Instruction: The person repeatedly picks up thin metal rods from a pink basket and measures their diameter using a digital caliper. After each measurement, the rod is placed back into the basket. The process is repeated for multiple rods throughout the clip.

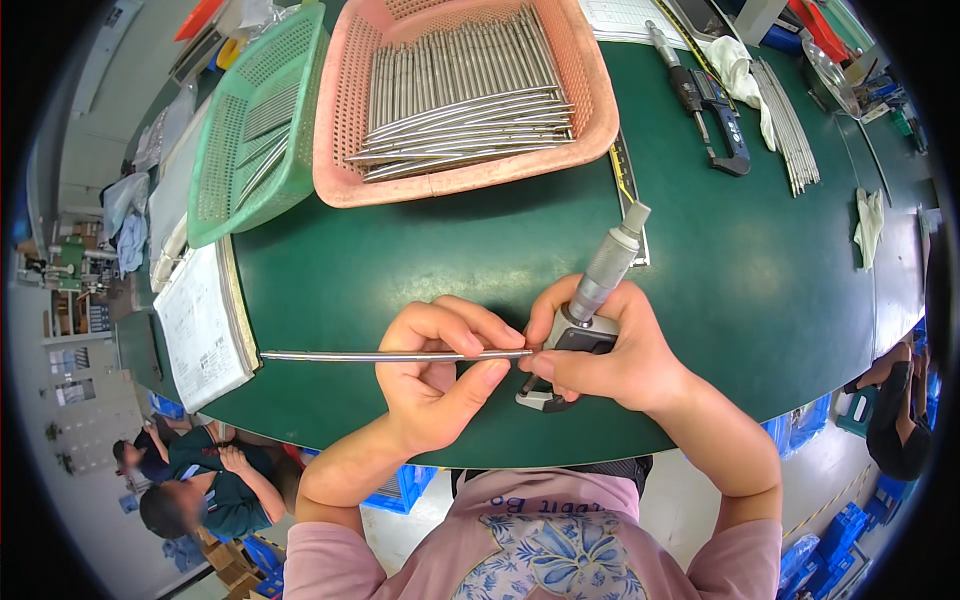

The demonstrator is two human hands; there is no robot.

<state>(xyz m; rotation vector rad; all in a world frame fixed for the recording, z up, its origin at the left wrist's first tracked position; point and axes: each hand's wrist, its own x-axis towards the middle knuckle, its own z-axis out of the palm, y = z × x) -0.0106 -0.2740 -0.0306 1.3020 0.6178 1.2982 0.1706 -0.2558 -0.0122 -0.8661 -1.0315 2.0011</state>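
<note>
Between the thumb and fingers of my left hand (440, 365) lies a thin metal rod (330, 356), held level and pointing left. My right hand (620, 355) is wrapped round a micrometer (603, 272), its silver thimble tilted up and to the right. The rod's right end sits beside the micrometer's frame and my right fingertips; whether it touches the measuring faces is hidden by my fingers. Beyond my hands, a pink basket (465, 190) holds many similar rods. A green basket (212, 190) to its left holds several more.
A second micrometer (700, 95) with a dark frame lies at the far right, near a white glove (738, 72) and a bundle of rods (785, 125). Papers (205, 325) lie on the green table (740, 290) at left. A ruler (625, 175) runs beside the pink basket.
</note>
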